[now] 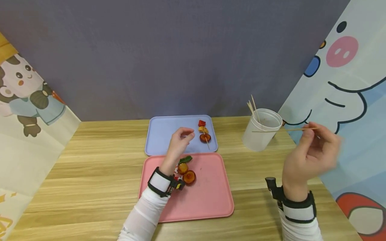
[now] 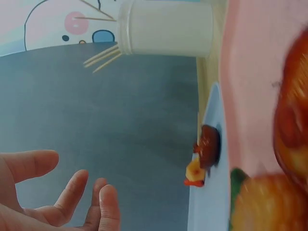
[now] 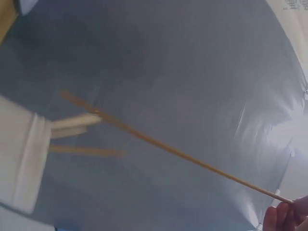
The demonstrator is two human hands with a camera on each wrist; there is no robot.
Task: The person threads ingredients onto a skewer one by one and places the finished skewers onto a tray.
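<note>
My right hand, raised at the right, pinches one end of a thin wooden skewer. The skewer lies nearly level and points left, across the front of a white bucket in the head view. My left hand hovers over the front of a blue tray, holding nothing; its fingers are relaxed and apart in the left wrist view. On that tray, a loaded skewer carries a red piece, a yellow piece and a glossy brown round piece.
A pink tray lies in front of the blue one. On it are brown round food, a yellow corn-like piece and a green piece, partly behind my left wrist. More skewers stand in the bucket. A grey wall rises behind.
</note>
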